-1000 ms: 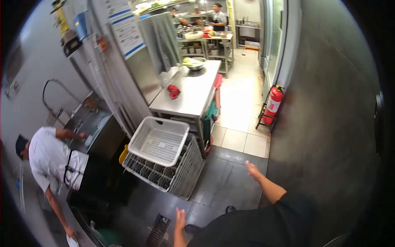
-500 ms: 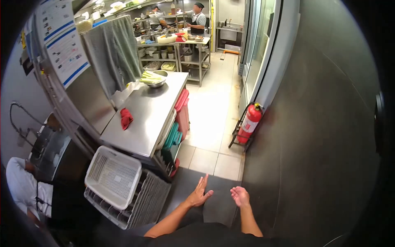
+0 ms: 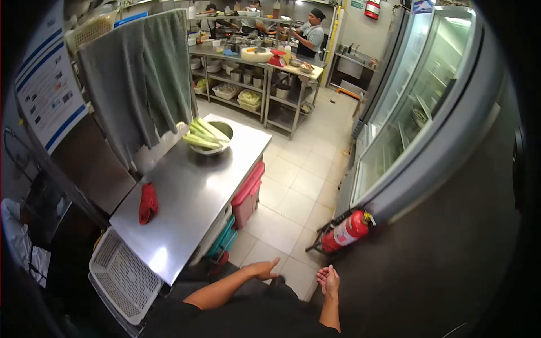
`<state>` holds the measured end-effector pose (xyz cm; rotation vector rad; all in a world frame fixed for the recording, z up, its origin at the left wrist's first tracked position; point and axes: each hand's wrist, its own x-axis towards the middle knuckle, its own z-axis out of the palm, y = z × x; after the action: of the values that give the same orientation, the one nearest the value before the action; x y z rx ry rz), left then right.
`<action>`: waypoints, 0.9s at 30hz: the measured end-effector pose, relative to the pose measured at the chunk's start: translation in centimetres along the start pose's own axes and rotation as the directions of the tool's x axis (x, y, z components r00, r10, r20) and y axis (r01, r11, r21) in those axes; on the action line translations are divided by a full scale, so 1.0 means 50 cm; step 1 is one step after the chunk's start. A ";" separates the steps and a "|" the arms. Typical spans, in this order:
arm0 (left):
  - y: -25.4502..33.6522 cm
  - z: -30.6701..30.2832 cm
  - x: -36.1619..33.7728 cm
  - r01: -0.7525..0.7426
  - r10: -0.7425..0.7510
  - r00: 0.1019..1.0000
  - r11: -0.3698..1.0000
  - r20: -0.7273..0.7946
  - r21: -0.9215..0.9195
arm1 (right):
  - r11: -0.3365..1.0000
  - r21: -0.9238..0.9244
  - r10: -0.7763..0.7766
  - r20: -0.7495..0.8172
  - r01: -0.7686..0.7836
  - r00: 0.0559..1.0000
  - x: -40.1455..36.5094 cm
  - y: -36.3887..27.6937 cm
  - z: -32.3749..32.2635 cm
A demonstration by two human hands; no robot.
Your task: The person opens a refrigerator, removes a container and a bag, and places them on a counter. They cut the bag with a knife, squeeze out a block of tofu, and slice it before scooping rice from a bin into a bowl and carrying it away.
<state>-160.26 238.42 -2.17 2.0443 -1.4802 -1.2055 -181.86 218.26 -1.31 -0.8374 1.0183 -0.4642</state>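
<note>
Both of my hands are in the air in front of my body. My left hand [image 3: 264, 269] has its fingers stretched out and holds nothing, to the right of the steel table's near end. Just below the fire extinguisher [image 3: 345, 231] is my right hand [image 3: 328, 280], its fingers curled loosely with small gaps and nothing visible in them. On the steel table [image 3: 194, 194] lie a crumpled red cloth [image 3: 148, 204] and, farther back, a metal bowl [image 3: 224, 147] with long pale-green stalks [image 3: 205, 134]. Neither hand touches these things.
A white basket [image 3: 125, 276] stands below the table's near end. Red [image 3: 248, 197] and teal [image 3: 222, 239] containers sit under the table. Glass-door fridges [image 3: 417, 96] line the right side. People work behind shelves [image 3: 242, 87] at the back; another person's sleeve [image 3: 14, 225] shows at left.
The view has moved forward, so the table, bowl and fridges appear nearer. My left hand has dropped lower and turned towards the right. My right hand stays raised, a little lower in view.
</note>
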 end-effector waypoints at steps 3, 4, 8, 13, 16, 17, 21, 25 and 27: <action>0.015 -0.101 0.085 0.000 0.000 1.000 1.000 -0.005 -0.030 | 0.994 -0.111 -0.006 -0.082 -0.004 0.997 0.133 -0.052 0.077; 0.022 -0.132 0.113 0.032 -0.034 0.999 0.997 -0.038 -0.069 | 0.983 -0.185 -0.018 -0.091 0.001 0.996 0.170 -0.078 0.109; -0.023 -0.231 0.291 0.039 -0.051 0.998 0.972 -0.047 -0.234 | 0.928 -0.368 -0.047 0.025 0.053 0.999 0.374 -0.176 0.211; -0.049 -0.428 0.478 -0.088 0.086 0.992 0.996 -0.089 -0.013 | 0.887 -0.424 -0.092 0.227 0.184 0.969 0.640 -0.315 0.346; -0.042 -0.548 0.587 0.079 -0.081 0.995 0.996 -0.056 -0.027 | 0.729 -0.543 -0.264 0.339 0.417 0.903 0.776 -0.416 0.439; -0.026 -0.597 0.616 0.214 -0.214 0.977 0.977 -0.017 -0.006 | 0.750 -0.512 -0.245 0.371 0.418 0.896 0.809 -0.454 0.477; -0.077 -0.699 0.785 0.055 -0.054 0.996 0.998 0.066 -0.017 | 0.672 -0.564 -0.183 0.501 0.479 0.846 0.930 -0.562 0.613; -0.091 -0.887 0.919 -0.034 0.033 0.995 0.999 0.091 0.012 | 0.606 -0.508 0.017 0.778 0.612 0.629 1.065 -0.611 0.728; -0.080 -1.044 0.952 -0.069 0.071 0.996 0.997 0.057 -0.032 | 0.572 -0.668 0.266 0.700 0.476 0.663 1.117 -0.657 0.787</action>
<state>-112.04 187.10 4.75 1.9368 -1.5371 -1.2612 -119.79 175.07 4.13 -1.7876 0.3048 0.3500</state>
